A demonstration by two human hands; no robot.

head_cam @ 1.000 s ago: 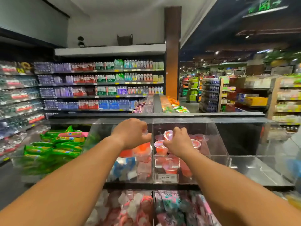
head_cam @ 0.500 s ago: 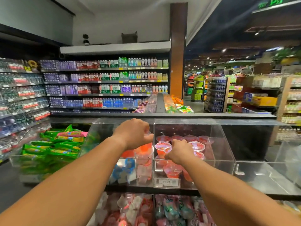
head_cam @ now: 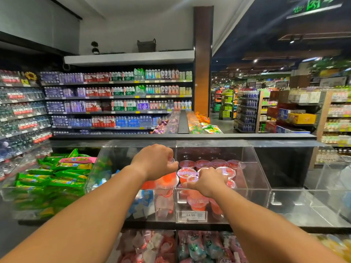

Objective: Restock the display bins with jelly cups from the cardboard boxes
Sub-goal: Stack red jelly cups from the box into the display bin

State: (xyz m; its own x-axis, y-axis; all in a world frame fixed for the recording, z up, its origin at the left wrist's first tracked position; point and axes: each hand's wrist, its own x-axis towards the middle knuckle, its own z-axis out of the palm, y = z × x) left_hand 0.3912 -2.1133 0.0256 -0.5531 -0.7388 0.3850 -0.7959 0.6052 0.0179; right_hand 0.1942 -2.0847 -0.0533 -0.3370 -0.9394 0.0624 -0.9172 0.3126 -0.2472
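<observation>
A clear acrylic display bin (head_cam: 255, 173) in front of me holds red jelly cups (head_cam: 202, 163) in rows. My right hand (head_cam: 209, 182) is down inside this bin, fingers curled over a pink-lidded jelly cup (head_cam: 192, 179) on the pile. My left hand (head_cam: 154, 161) hovers over the divider to the left, fingers curled round orange-red jelly cups (head_cam: 166, 182) that hang below it, with a clear cup rim at its fingertips. The neighbouring bin (head_cam: 106, 168) on the left holds blue and white packets. No cardboard box is in view.
A price tag (head_cam: 190, 215) sits on the bin's front. Green snack packs (head_cam: 57, 177) fill the bin at far left, and another acrylic bin (head_cam: 296, 204) stands at right. Wrapped sweets (head_cam: 190, 245) lie in lower bins. Drink shelves (head_cam: 117, 99) line the back wall.
My right hand came down from the bin's top with a cup and now sits low on the pile. My left hand has held its place.
</observation>
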